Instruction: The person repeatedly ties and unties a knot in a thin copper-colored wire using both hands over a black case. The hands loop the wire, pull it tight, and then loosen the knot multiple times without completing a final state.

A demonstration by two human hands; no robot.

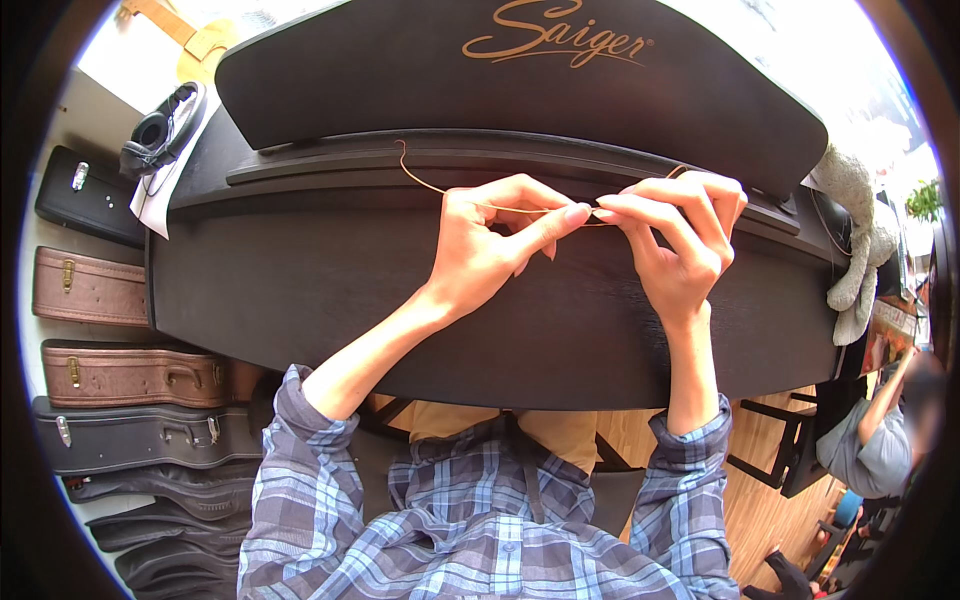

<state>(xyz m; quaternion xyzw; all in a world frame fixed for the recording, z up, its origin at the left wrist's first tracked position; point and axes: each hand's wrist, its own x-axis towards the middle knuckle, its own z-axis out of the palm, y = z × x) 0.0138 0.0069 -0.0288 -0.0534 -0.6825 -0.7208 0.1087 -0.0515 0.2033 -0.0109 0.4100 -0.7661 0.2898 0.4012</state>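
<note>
A thin tan cord (422,180) runs between my two hands, over the closed dark lid of a keyboard instrument (487,337). My left hand (499,232) pinches it between thumb and fingers, and its loose, curled end sticks out up and to the left. Close beside it, fingertips nearly touching, my right hand (675,232) pinches the cord as well. A small bit of the cord shows behind the right knuckles. Whether the strands cross or are knotted between the fingertips cannot be told.
A dark music stand panel (525,90) rises behind the hands. Headphones (161,131) lie at the left end, a grey plush toy (855,232) at the right. Instrument cases (135,371) line the left. Another person (870,442) is at the far right, near a black stool (795,450).
</note>
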